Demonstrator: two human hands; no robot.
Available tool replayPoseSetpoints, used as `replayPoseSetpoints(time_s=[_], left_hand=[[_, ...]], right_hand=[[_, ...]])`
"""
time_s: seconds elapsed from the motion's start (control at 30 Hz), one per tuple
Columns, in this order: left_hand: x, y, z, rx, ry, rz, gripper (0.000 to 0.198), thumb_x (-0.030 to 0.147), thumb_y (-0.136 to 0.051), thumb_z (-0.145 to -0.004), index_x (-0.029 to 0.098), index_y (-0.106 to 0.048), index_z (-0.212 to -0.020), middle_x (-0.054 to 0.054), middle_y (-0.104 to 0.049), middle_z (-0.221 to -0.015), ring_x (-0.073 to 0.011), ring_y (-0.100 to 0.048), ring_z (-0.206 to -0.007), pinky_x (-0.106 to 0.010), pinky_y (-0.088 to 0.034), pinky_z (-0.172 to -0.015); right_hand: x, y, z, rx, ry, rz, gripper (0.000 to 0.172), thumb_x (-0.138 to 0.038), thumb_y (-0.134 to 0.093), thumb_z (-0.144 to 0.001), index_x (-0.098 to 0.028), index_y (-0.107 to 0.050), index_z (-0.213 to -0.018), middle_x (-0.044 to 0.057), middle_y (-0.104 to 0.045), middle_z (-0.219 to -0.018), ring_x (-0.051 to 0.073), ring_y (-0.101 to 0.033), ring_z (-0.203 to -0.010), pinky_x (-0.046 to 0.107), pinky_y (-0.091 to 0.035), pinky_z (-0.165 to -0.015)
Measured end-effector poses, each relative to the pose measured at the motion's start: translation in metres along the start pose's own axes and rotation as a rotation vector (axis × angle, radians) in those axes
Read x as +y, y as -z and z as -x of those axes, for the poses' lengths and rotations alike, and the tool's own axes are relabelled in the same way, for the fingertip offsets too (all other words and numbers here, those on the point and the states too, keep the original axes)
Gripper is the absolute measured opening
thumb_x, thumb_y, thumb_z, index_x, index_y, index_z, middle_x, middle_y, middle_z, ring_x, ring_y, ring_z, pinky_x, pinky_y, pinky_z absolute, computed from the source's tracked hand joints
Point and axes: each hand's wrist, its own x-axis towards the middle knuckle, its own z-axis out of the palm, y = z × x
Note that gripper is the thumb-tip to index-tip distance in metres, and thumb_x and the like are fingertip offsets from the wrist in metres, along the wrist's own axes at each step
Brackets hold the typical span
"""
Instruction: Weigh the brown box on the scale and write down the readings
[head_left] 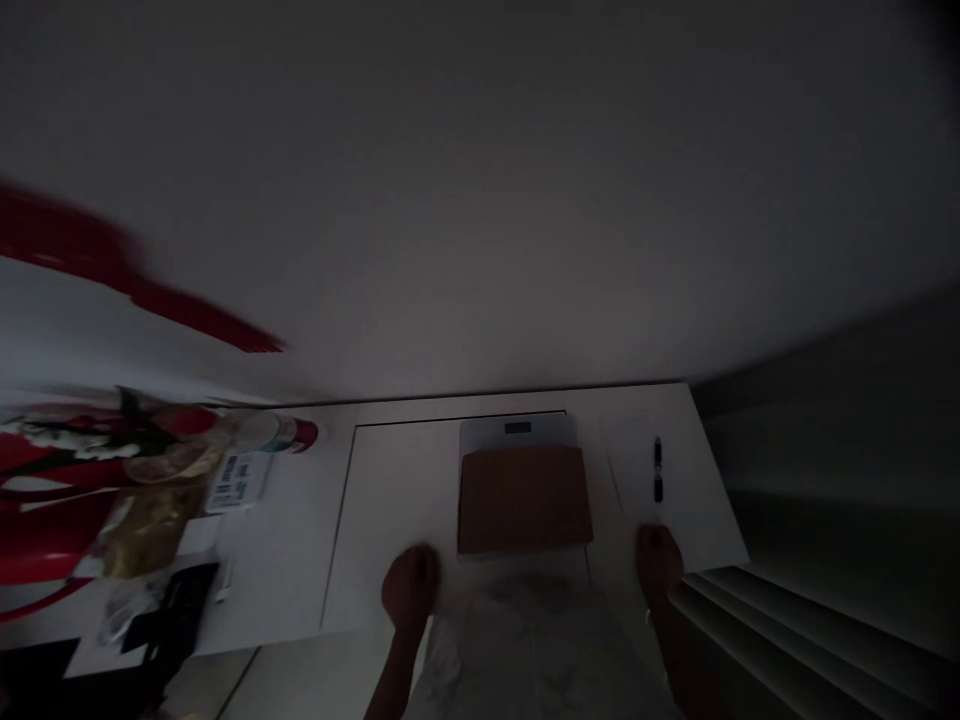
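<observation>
My left hand (411, 585) is curled into a fist at the front edge of the white table, left of a brown cardboard box (524, 500). The box lies flat on a pale kitchen scale (480, 434), whose dark display (517, 427) shows beyond it. On the right, my right hand (660, 560) is also closed in a fist near the table's front edge. It is nearest to a sheet of paper (626, 455) and a dark pen (658, 468) lying on it. Nothing shows in either fist. The picture is dim.
On the left of the table (289, 560) stand a white and red canister (289, 434), a printed box (238, 482), a gold-coloured package (146, 530) and a black object (176, 610). Red items and flowers (71, 440) crowd the far left. A wall (480, 200) rises behind.
</observation>
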Motion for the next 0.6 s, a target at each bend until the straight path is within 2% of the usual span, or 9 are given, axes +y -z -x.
replayPoseSetpoints(time_s=[0.33,0.6], left_hand=[[0.0009,0.0009,-0.0018,0.020,-0.018,0.004,0.026,0.028,-0.045,-0.095,0.015,-0.057,-0.076,-0.002,-0.058,-0.075,-0.0166,-0.055,-0.077,-0.030,-0.041,-0.070],[0.0019,0.0012,-0.0035,0.008,-0.003,-0.006,0.025,0.027,-0.046,-0.094,0.015,-0.057,-0.076,-0.002,-0.058,-0.076,-0.0165,-0.055,-0.077,-0.030,-0.040,-0.069]], right_hand=[[0.0023,-0.0029,-0.0023,0.008,0.023,0.009,0.037,-0.042,-0.041,-0.090,-0.017,-0.067,-0.085,0.007,-0.068,-0.080,0.019,-0.055,-0.069,0.028,-0.030,-0.058],[0.0000,-0.0026,-0.0023,-0.005,0.015,0.011,0.027,-0.041,-0.051,-0.092,-0.017,-0.064,-0.091,0.001,-0.065,-0.082,0.015,-0.057,-0.071,0.030,-0.042,-0.068]])
